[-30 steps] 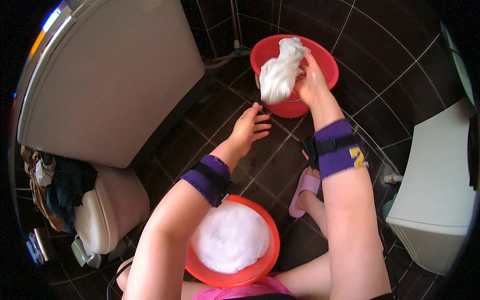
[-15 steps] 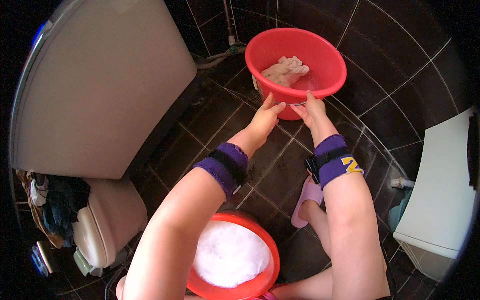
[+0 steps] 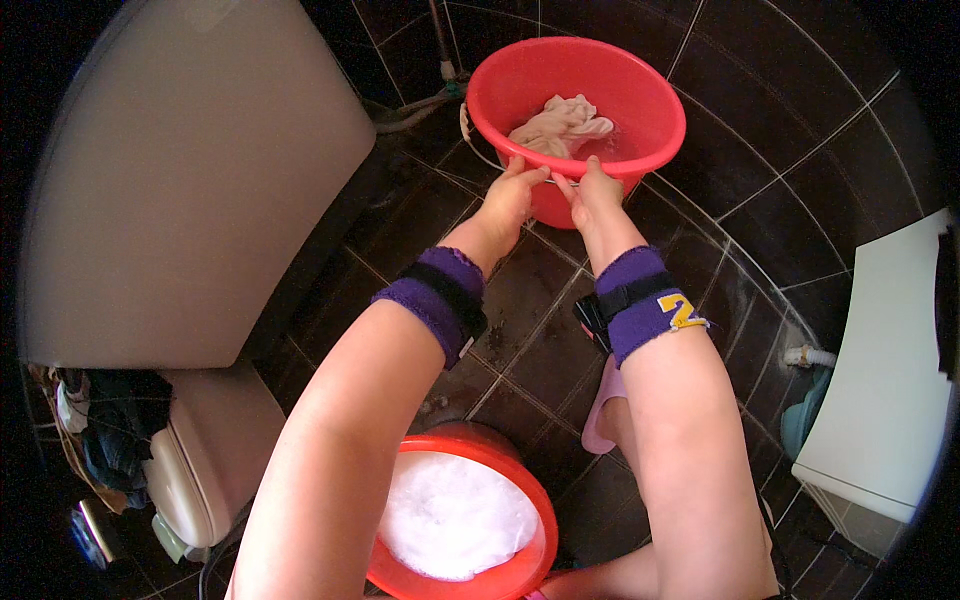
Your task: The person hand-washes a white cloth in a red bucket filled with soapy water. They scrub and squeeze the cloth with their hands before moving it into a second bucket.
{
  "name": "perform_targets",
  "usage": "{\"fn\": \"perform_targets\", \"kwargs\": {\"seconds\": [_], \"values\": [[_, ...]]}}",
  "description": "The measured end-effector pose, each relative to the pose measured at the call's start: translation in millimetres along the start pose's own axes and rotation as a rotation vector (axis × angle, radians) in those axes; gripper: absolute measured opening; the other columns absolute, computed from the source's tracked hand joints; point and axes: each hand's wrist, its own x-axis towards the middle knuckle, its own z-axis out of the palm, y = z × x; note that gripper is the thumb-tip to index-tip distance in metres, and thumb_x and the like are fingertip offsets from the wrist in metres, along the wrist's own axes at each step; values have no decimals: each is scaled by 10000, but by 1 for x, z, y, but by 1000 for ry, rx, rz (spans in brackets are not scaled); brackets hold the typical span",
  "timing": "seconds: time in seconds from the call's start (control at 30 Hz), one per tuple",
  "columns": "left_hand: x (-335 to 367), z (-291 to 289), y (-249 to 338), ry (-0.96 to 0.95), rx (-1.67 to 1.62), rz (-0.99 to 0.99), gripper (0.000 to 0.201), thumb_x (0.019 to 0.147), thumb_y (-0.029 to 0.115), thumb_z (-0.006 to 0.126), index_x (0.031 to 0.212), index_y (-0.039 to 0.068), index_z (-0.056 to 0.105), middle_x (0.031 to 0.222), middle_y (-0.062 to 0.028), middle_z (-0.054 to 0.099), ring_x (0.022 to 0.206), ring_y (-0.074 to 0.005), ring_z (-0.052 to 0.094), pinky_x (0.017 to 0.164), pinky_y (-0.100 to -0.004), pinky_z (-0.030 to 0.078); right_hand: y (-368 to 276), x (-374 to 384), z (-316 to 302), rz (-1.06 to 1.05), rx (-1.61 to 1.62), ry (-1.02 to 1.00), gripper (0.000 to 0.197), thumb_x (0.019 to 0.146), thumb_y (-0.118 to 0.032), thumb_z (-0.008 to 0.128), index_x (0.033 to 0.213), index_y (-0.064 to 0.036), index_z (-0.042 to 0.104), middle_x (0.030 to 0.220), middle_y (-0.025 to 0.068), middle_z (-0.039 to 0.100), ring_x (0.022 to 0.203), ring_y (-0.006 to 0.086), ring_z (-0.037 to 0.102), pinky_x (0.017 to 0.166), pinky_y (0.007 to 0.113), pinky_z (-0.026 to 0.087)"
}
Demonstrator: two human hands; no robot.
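A red bucket [image 3: 640, 165] stands on the dark tiled floor by the far wall. Inside it lies a bunched, wet-looking pale cloth [image 3: 562, 126] with a little water beside it. At the near rim, my left hand [image 3: 512, 200] and my right hand [image 3: 598, 196] are close together, both closed on the bucket's thin wire handle [image 3: 484, 152]. The handle runs round from the bucket's left side, and a short piece shows between my hands. Near me, between my legs, sits a second red bucket [image 3: 545, 545] full of white foam [image 3: 455, 515], partly hidden by my left forearm.
To the left are a large beige panel [image 3: 190, 180], a toilet [image 3: 190, 490] and dark clothes [image 3: 125, 430] heaped by it. On the right stands a white cabinet-like unit [image 3: 880, 370] with a hose [image 3: 810, 356]. A pipe [image 3: 440, 45] drops down the far wall. My foot wears a pink slipper [image 3: 602, 410].
The view has shifted slightly. My hands, still on the handle, are a little closer together, and more of the handle shows at the bucket's left.
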Motion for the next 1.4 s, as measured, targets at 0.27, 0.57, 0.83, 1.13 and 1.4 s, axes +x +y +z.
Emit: {"fn": "perform_targets", "kwargs": {"seconds": [0.27,0.57,0.83,1.13,1.4], "values": [[-41,-14,3,-9,156,13,808,841,295,617,1448,32,153,1455,-124,302,1301,-244,343,1030,-412,298,0,-4,8,1,-53,61,393,958,-189,454,1279,2,331,1171,185,478,969,313,587,738,408,603],[-195,-75,-6,-37,258,37,581,879,204,572,1390,58,339,1395,-125,393,1198,-246,475,958,-374,421,1,-40,-50,170,-275,-32,736,873,-354,600,1397,-70,169,1318,184,372,1124,338,485,894,419,492],[-343,-100,-29,144,300,57,235,894,115,529,1106,15,549,981,-81,635,858,-146,602,798,-296,489,7,-219,-52,332,-397,-554,316,913,-186,552,1178,-20,509,963,92,599,831,173,600,731,308,534],[-430,-128,-167,105,1081,-448,416,792,216,612,1165,36,567,995,-191,638,852,-274,635,776,-373,496,103,-375,-98,-107,-1750,-1486,349,780,-114,572,1123,-60,601,1008,164,641,999,285,600,844,373,497],[-450,-123,-196,-440,1294,-556,570,770,249,627,1280,40,482,1190,-202,567,1097,-332,551,947,-377,420,153,-419,-168,47,-2537,-1317,690,628,-163,750,1272,-92,512,1154,205,590,1070,348,566,890,429,468]]}}
